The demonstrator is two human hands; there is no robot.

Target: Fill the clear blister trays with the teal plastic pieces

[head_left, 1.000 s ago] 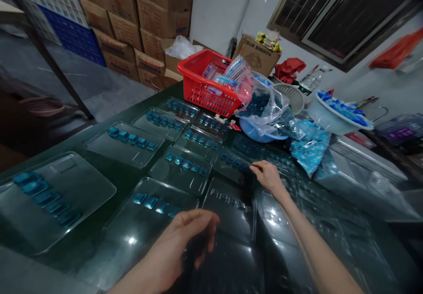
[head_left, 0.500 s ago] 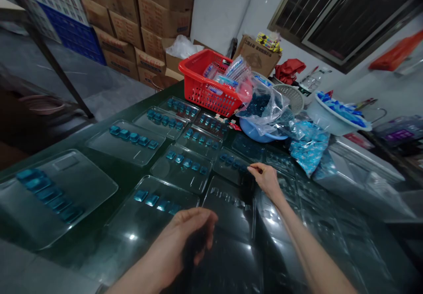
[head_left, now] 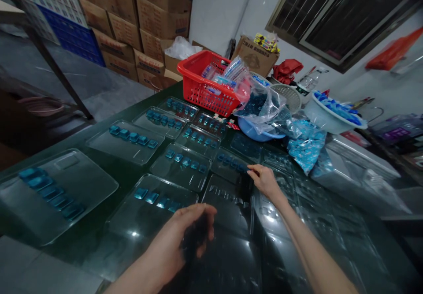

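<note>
The right hand (head_left: 266, 181) reaches forward with thumb and forefinger drawn into a narrow pinch, its fingertips (head_left: 250, 168) at the end of a row of blue pods (head_left: 231, 164) in a clear blister tray (head_left: 224, 177). Whether a pod sits in that pinch cannot be told. The left hand (head_left: 175, 241) is nearer the camera, below and left of the pinch, its fingers curled over a dark blur; what it holds, if anything, is unclear.

Just below the pinch lies a dark moulded tray (head_left: 228, 201). To its left, more clear trays (head_left: 178, 170) spread across the dark tabletop (head_left: 132, 236), each with a single row of pods, a layout that seems to keep every row within easy reach. Beyond the pinch, a bulging plastic bag (head_left: 261, 109) of blue pods rests in a blue basin (head_left: 257, 133), beside a red plastic basket (head_left: 201, 87). Further right of the pinch, a white bowl (head_left: 330, 120) holds blue packets.
</note>
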